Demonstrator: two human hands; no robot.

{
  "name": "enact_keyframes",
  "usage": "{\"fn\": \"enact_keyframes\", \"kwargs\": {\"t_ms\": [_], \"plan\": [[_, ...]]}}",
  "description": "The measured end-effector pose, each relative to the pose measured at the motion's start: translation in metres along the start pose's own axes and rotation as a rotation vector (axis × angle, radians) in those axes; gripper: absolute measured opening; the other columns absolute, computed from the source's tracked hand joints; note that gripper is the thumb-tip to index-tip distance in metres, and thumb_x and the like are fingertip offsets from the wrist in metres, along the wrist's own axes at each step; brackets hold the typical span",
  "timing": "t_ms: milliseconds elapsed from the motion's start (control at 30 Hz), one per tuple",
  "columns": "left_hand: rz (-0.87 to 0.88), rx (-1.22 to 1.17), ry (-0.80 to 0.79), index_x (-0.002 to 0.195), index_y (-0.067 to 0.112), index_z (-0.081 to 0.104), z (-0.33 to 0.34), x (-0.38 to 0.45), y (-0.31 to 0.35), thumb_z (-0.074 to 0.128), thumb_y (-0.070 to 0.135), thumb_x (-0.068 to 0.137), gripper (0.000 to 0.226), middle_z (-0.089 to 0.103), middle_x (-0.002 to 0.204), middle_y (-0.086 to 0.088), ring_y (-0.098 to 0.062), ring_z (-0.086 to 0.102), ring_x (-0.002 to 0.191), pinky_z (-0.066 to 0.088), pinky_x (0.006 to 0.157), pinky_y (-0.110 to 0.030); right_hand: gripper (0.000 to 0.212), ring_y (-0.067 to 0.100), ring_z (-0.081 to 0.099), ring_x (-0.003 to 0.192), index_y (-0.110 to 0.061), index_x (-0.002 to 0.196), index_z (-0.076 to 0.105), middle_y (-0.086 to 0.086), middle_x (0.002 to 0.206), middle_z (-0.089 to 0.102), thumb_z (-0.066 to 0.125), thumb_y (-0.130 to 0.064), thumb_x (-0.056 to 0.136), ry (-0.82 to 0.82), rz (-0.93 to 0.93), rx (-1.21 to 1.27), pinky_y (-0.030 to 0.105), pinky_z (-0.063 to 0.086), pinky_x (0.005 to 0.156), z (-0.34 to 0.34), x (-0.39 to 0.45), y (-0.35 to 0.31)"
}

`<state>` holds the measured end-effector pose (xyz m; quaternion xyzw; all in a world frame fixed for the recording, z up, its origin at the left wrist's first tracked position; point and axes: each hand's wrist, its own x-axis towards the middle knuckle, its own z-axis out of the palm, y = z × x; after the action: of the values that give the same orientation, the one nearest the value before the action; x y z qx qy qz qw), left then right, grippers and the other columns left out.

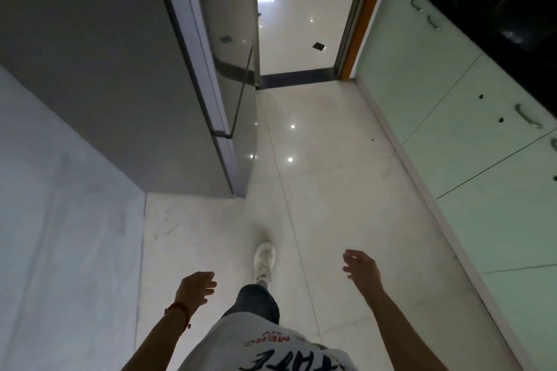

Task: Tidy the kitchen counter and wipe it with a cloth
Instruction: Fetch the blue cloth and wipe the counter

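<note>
Both hands hang low and empty, left hand (195,285) and right hand (361,265) with loose fingers, since the person is mid-stride over the floor (325,190). At far right runs the dark counter (488,12); no cloth shows.

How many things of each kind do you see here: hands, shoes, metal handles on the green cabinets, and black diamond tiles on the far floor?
Hands: 2, the left hand and the right hand, both empty
Shoes: 1
Cabinet handles: 4 in view, one cut off by the right edge
Black diamond tiles: 3
Total: 10
</note>
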<state>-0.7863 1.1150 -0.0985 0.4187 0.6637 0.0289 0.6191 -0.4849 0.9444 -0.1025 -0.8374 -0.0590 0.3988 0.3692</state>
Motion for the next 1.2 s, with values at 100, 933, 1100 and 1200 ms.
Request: {"fn": "enact_keyframes", "kwargs": {"t_ms": [100,933,1100,1200], "plan": [[-0.029,0.020,-0.015,0.114,-0.008,0.054,0.010,0.048,0.058,0.048,0.014,0.091,0.032,0.059,0.100,-0.017,-0.031,0.053,0.093,0.039,0.082,-0.037,0.015,0.022,0.062,0.071,-0.010,0.101,0.062,-0.001,0.077,0.062,0.056,-0.014,0.088,0.036,0.064,0.035,0.037,0.045,0.078,-0.003,0.048,-0.026],[0.088,0.306,-0.156,0.099,0.001,0.056,0.270,0.281,0.520,0.048,0.014,0.091,0.017,0.059,0.092,-0.016,-0.025,0.054,0.077,0.037,0.063,-0.027,0.017,0.022,0.064,0.072,-0.011,0.101,0.060,0.008,0.096,0.065,0.053,-0.022,0.090,0.191,0.233,0.111,0.037,0.049,0.081,-0.145,0.391,-0.260],[0.086,0.328,-0.153,0.109,-0.004,0.055,0.312,0.308,0.581,0.049,0.015,0.091,0.027,0.059,0.097,-0.017,-0.029,0.053,0.088,0.039,0.077,-0.035,0.017,0.022,0.065,0.072,-0.011,0.099,0.062,0.006,0.094,0.065,0.055,-0.022,0.087,0.206,0.209,0.150,0.038,0.050,0.080,-0.192,0.466,-0.324],[0.089,0.337,-0.169,0.110,-0.004,0.056,0.339,0.328,0.621,0.049,0.016,0.091,0.028,0.060,0.095,-0.016,-0.029,0.054,0.087,0.040,0.077,-0.036,0.013,0.021,0.064,0.072,-0.014,0.095,0.061,0.004,0.092,0.064,0.055,-0.023,0.088,0.224,0.183,0.193,0.037,0.049,0.080,-0.210,0.504,-0.359]]}}
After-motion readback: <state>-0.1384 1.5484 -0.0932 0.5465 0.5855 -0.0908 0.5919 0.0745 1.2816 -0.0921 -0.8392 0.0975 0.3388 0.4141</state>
